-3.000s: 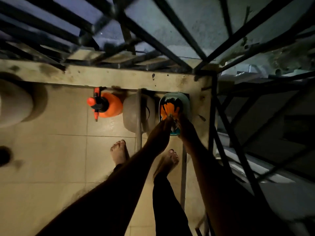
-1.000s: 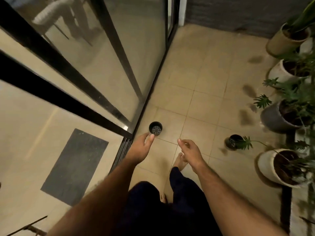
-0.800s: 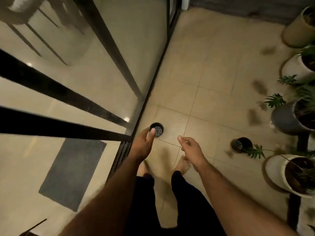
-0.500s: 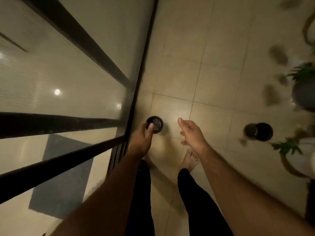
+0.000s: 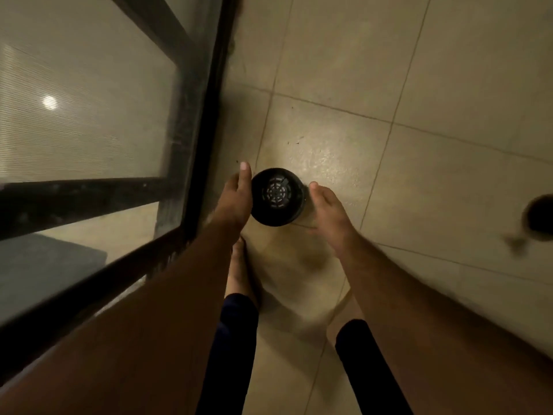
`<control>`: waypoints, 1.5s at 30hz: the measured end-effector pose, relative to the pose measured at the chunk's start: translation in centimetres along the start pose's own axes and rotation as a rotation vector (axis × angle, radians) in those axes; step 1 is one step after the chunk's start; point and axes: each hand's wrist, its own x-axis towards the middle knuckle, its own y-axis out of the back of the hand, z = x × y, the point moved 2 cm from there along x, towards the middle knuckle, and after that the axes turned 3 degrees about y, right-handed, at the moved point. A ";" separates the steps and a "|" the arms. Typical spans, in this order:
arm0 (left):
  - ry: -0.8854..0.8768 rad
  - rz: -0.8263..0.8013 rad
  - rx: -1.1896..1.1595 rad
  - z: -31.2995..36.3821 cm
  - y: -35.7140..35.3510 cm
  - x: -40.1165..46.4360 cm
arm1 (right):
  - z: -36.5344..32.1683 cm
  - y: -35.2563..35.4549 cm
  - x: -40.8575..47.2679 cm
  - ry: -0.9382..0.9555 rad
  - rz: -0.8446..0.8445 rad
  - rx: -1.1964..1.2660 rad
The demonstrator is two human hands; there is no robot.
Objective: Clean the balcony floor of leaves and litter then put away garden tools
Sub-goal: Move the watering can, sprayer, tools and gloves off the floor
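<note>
We look straight down on a small round black plastic plant pot (image 5: pixel 276 196) standing upright on the beige tiled balcony floor (image 5: pixel 419 85), just right of the black frame of the sliding glass door (image 5: pixel 206 94). Inside it we see only the slotted drainage grid of its base; no soil or plant shows in it.

Our left hand (image 5: pixel 236 196) reaches down along the pot's left side, fingers extended and close against the rim, though we cannot tell whether they actually touch it. Our right hand (image 5: pixel 327 209) comes in on the pot's right side with relaxed, slightly bent fingers, near the rim and holding nothing.

At the right edge a second dark round pot (image 5: pixel 540 218) sits on the floor, blurred, so we cannot tell its contents. A small dark scrap of litter (image 5: pixel 514 242) lies just beside it, on its near left.

Near us, a bare foot (image 5: pixel 239 271) stands on the tiles below the left hand, with dark trouser legs (image 5: pixel 230 354) beneath.
</note>
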 end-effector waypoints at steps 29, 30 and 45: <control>-0.474 -0.506 0.283 29.3 -7.2 -53.5 | -21.8 27.2 -50.5 0.260 0.490 0.577; -0.475 -0.529 0.265 29.4 -7.9 -55.8 | -21.5 28.0 -52.7 0.268 0.524 0.597; -0.622 -1.024 0.442 25.9 -28.6 -85.6 | -11.5 48.4 -75.1 0.560 0.974 1.098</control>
